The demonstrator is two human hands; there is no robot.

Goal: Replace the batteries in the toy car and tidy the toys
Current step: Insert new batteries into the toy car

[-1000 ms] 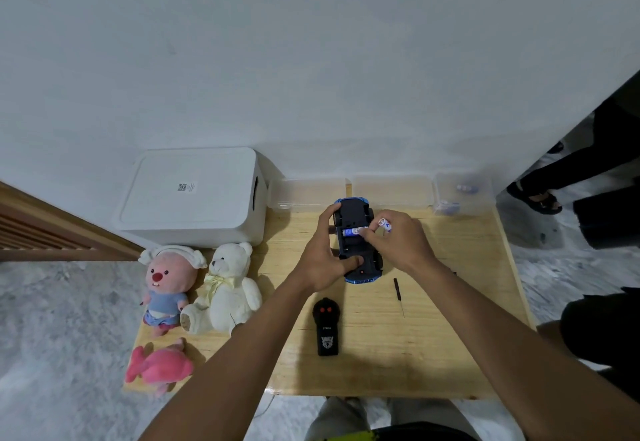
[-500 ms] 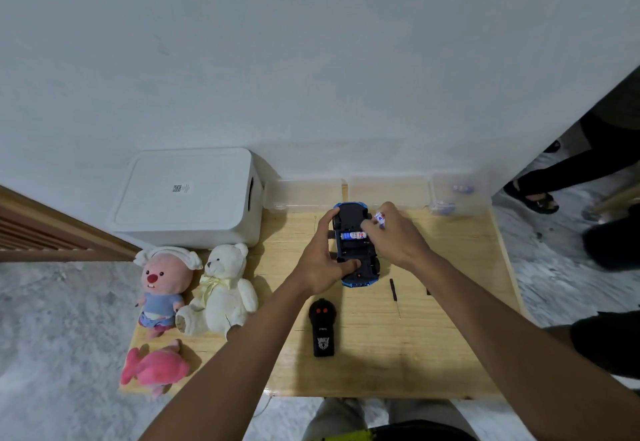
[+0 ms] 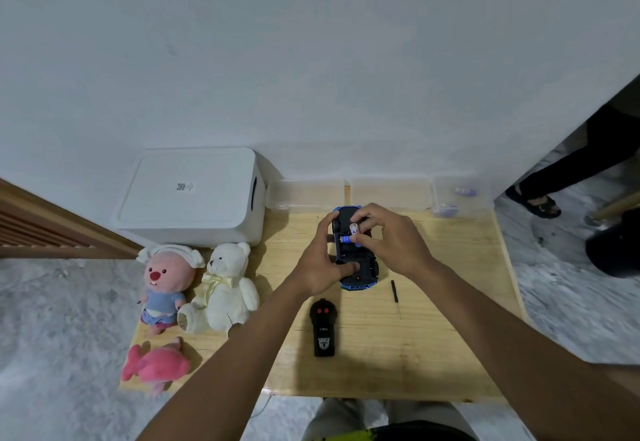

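The blue toy car (image 3: 360,274) lies upside down at the back middle of the wooden table (image 3: 433,343), its black underside and battery bay facing up. My left hand (image 3: 320,260) grips the car's left side, thumb pressed on the underside. My right hand (image 3: 391,240) is over the bay and pinches a blue and white battery (image 3: 353,228) that stands tilted above another battery (image 3: 346,239) lying in the bay. A black remote control (image 3: 323,328) lies in front of the car. A thin black screwdriver (image 3: 394,293) lies to the car's right.
A white lidded storage box (image 3: 194,195) stands at the back left. Three plush toys lie on the left: a pink-faced one (image 3: 166,281), a white bear (image 3: 225,291), a pink fish (image 3: 156,364). Clear plastic boxes (image 3: 457,198) line the wall. Someone's legs (image 3: 568,167) stand at the right.
My right hand has moved from the car's right side to over the battery bay, and the battery it holds now stands tilted above the one in the bay. My left hand kept its grip.
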